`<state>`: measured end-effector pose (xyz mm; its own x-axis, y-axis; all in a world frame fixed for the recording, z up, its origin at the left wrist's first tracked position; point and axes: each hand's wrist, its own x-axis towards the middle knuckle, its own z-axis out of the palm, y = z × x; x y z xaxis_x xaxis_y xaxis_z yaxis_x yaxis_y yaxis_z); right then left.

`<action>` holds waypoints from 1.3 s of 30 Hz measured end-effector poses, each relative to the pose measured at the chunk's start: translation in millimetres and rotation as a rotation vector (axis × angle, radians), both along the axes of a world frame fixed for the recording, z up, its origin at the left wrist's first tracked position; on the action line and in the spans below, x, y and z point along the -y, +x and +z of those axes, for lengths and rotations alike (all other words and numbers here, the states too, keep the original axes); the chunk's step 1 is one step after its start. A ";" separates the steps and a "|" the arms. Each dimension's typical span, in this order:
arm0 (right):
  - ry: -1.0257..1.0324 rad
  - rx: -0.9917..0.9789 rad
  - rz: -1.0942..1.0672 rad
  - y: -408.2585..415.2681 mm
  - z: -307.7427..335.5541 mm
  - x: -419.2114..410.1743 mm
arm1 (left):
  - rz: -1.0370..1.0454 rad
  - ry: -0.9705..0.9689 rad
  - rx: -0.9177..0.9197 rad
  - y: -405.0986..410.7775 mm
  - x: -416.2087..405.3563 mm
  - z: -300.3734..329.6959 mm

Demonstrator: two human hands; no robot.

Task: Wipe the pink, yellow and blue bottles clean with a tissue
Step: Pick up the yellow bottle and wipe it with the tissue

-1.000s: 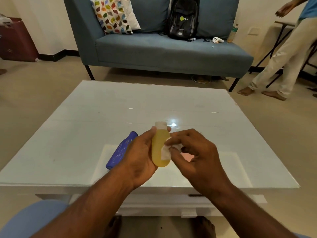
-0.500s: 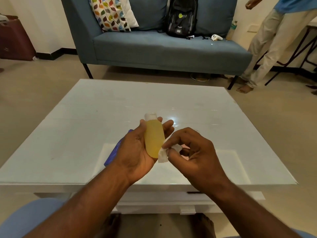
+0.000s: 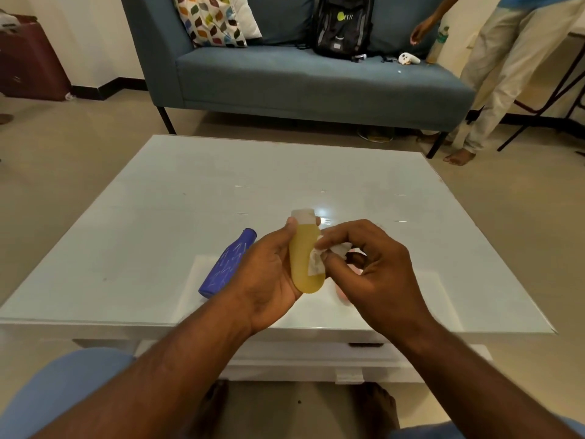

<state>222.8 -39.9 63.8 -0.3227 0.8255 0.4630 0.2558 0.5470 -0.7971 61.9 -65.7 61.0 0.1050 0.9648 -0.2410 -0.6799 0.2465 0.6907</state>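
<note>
Nearest to us, our left hand (image 3: 269, 274) is wrapped around the small yellow translucent plastic bottle (image 3: 305, 259), fingers clamped on its body and thumb near the white cap, holding it cap-up above the glossy white surface (image 3: 177, 198). Our right hand (image 3: 376, 264) is just beside it, its fingers pinched together on a crumpled white tissue (image 3: 319, 259) that is pressed against the right side of the yellow bottle.

Left of our left hand, the blue patterned plastic bottle (image 3: 226, 266) lies on its side on the surface, its neck pointing away from us. Behind our right hand we glimpse only small patches of the pink bottle (image 3: 343, 294), resting on the surface; most of it is hidden.

Beyond the surface stands a grey-blue fabric sofa (image 3: 300, 80) carrying a leaf-patterned cushion (image 3: 212, 20) and a black backpack (image 3: 342, 23). At the far right stands another person in light beige trousers (image 3: 512, 64).
</note>
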 end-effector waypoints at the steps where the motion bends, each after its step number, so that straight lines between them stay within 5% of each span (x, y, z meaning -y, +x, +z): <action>1: 0.008 0.025 0.015 -1.6 -0.4 1.5 | 0.007 0.006 0.006 -2.3 -0.5 0.6; 10: -0.005 -0.028 -0.105 2.4 -1.2 0.2 | -0.033 0.021 -0.091 7.7 0.9 -1.8; 18: 0.080 -0.006 -0.033 1.2 1.1 2.9 | 0.074 -0.074 -0.355 5.2 -1.0 -1.6; 29: -0.017 0.116 0.170 1.7 -3.5 4.1 | 0.240 -0.106 -0.218 -1.5 -5.9 -3.9; 34: -0.004 0.012 0.038 1.7 -4.1 2.8 | 0.025 -0.068 -0.299 5.9 -0.5 -8.1; 39: -0.037 0.055 0.078 3.6 -6.4 3.5 | 0.121 -0.027 -0.371 1.9 -5.9 -6.7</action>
<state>226.4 -43.4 57.4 -0.4106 0.8131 0.4127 0.2575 0.5376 -0.8030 63.8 -59.8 54.3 -0.1080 0.9578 -0.2664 -0.4101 0.2012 0.8896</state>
